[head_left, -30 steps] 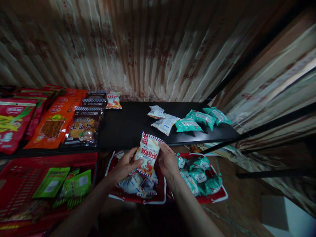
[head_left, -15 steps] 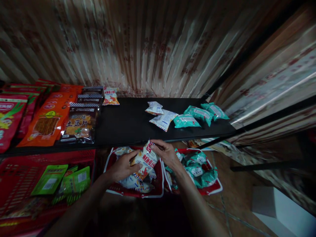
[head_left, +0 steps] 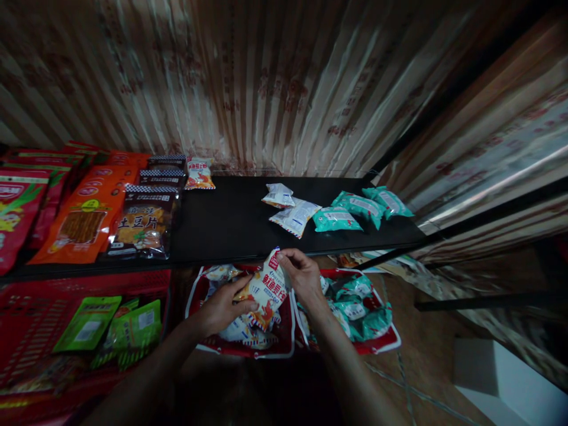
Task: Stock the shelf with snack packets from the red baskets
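Note:
Between both hands I hold a white snack bag [head_left: 268, 291] with red lettering, tilted, just in front of the shelf edge. My left hand [head_left: 228, 305] grips its lower left side, thumb across the front. My right hand [head_left: 304, 275] pinches its upper right corner. Below the bag stands a red basket [head_left: 195, 299] with similar white bags inside. One matching bag [head_left: 199, 173] is upright on the black shelf [head_left: 222, 222], beside dark potato-chip packs [head_left: 144, 222]. Two white bags [head_left: 296, 216] lie further right on the shelf, next to several teal bags [head_left: 336, 219].
A second red basket [head_left: 396, 341] holds teal bags at the right. Lower left, a larger red basket [head_left: 31, 313] contains green packs [head_left: 89, 322]. Orange packs [head_left: 89, 219] and red packs [head_left: 20, 207] fill the shelf's left end. A white box [head_left: 510, 378] sits on the floor.
The held bag has turned slightly more upright and shifted a little to the right. My right hand has moved slightly right along with its corner. The shelf items stay put.

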Available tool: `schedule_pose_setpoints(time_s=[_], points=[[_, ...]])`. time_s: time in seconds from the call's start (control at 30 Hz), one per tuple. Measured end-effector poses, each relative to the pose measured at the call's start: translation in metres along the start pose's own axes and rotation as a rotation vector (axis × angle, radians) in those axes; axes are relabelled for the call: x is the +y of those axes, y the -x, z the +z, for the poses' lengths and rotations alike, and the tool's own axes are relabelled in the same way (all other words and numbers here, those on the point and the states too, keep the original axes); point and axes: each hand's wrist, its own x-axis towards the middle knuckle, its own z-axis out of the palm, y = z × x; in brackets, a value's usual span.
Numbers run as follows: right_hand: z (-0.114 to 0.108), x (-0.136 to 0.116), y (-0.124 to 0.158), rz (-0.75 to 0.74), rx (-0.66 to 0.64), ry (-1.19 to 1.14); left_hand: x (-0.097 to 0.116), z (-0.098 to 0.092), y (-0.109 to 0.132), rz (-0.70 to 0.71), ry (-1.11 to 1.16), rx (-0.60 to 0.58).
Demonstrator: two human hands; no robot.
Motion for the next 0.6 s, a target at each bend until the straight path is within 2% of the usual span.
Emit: schedule_pose_setpoints(time_s=[0.2, 0.33, 0.47, 0.53, 0.6], points=[[0.0, 0.0, -0.002, -0.037, 0.081, 0.024, 0.001, 0.0, 0.0, 0.013, 0.023, 0.022], [0.0, -0.004, 0.001, -0.176, 0.129, 0.055, 0.007, -0.005, 0.0, 0.002, 0.124, 0.04], [0.002, -0.006, 0.004, -0.331, 0.262, 0.05, 0.018, -0.011, 0.0, -0.016, 0.216, 0.199], [0.005, -0.004, 0.004, -0.311, 0.233, 0.013, 0.021, -0.012, -0.001, -0.014, 0.294, 0.272], [0.008, -0.001, 0.005, -0.227, 0.136, -0.035, 0.022, -0.012, -0.003, 0.014, 0.364, 0.329]])
